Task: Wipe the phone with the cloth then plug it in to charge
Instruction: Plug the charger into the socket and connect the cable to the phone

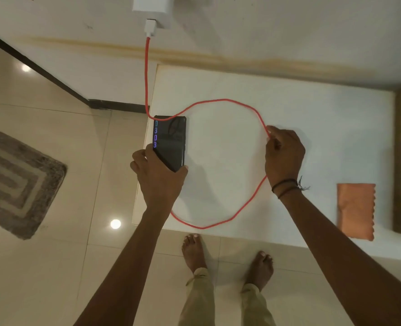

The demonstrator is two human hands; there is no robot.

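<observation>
Phone held over the table's left edge, cable in the other hand.
Left hand clamps the phone, long axis toward the wall; right hand pinches the red cable; cloth lies right.

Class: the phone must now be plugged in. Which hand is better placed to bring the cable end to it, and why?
Right. The right hand already pinches the red charging cable on the white table, while the left hand is occupied holding the black phone. The cable's free end is not clearly visible.
</observation>
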